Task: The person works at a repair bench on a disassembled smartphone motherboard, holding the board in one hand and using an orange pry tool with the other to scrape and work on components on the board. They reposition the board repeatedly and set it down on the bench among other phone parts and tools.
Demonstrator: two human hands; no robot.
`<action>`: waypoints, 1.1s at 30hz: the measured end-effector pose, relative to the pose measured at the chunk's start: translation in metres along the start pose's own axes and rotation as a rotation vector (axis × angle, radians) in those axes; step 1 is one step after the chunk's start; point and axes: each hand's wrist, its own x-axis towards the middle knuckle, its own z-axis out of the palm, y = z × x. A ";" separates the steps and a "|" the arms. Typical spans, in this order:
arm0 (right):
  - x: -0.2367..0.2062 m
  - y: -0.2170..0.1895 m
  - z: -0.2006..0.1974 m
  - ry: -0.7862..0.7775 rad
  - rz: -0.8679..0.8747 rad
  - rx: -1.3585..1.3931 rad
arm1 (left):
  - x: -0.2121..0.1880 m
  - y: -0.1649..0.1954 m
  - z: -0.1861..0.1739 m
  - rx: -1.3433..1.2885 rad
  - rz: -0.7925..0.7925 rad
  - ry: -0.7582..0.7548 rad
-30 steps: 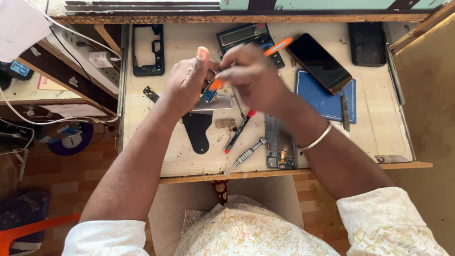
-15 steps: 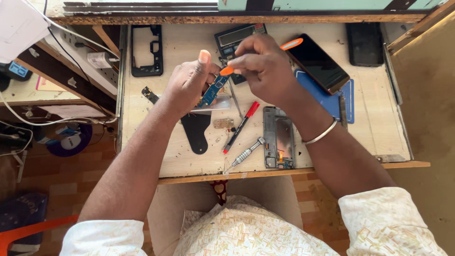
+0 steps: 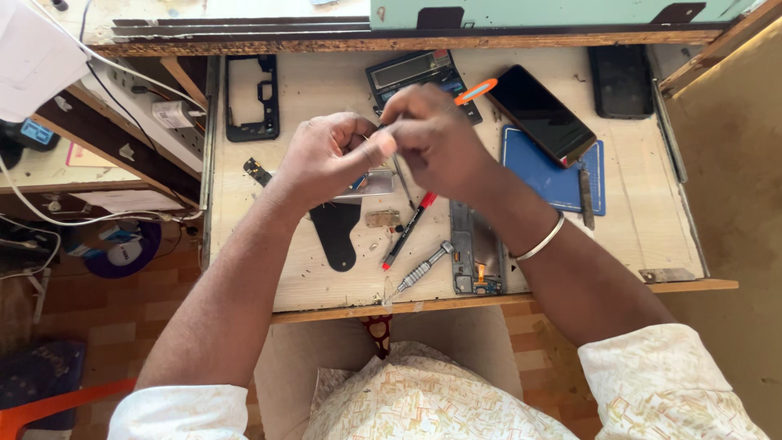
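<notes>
Hands drew together | left hand [image 3: 326, 159], right hand [image 3: 436, 134] pinching orange-handled tool [image 3: 475, 91]

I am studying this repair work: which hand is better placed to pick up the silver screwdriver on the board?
Probably the right hand. The silver screwdriver lies below it, beside the right forearm, though this hand pinches an orange-handled tool. The left hand holds a small part and is further off.

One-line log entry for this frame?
left hand: pinching small part | right hand: holding orange-handled tool | silver screwdriver: lying on wooden tray
</notes>
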 end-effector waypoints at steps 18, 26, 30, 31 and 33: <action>-0.002 0.001 -0.001 0.054 0.120 0.082 | -0.001 -0.003 -0.001 0.004 -0.130 -0.034; -0.002 0.001 -0.002 0.047 0.121 0.086 | -0.001 -0.004 0.000 0.008 -0.135 -0.028; -0.004 0.002 -0.003 0.020 0.136 0.119 | -0.001 -0.004 0.001 0.022 -0.096 -0.027; -0.004 0.001 -0.003 0.000 0.109 0.102 | -0.001 -0.004 0.001 0.023 -0.104 -0.029; -0.005 0.001 -0.002 0.009 0.051 0.058 | -0.001 -0.004 0.001 0.003 -0.105 -0.028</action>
